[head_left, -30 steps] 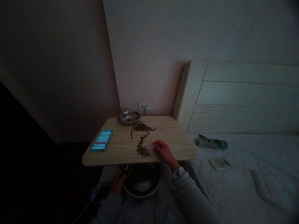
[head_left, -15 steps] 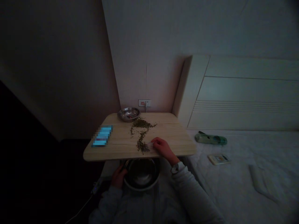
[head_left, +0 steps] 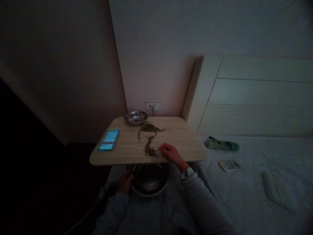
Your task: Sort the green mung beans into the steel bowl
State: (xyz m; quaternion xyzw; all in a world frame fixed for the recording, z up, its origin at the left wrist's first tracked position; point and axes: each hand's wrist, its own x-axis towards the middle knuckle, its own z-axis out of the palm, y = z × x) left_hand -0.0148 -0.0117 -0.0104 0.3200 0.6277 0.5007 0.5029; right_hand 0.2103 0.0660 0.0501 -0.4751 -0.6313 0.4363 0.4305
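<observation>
My left hand is closed on the left rim of a deep metal bowl, held at my lap just below the table's front edge. On the wooden table, my right hand pinches a thin, translucent piece, perhaps plastic; its exact kind is hard to make out in the dim light. Small green grains that look like mung beans lie loose in a winding trail from the back middle to the front edge. The near end of the trail is just left of my right fingers.
A shallow metal bowl stands at the table's back left. A lit phone, blurred out, lies at the left. On the bed to the right are a green bottle, another phone and a pale folded item. A wall socket is behind.
The translucent piece has moved toward the table's front edge, and the near grains have shifted slightly. My left hand stays on the bowl. The whole view has shifted a little.
</observation>
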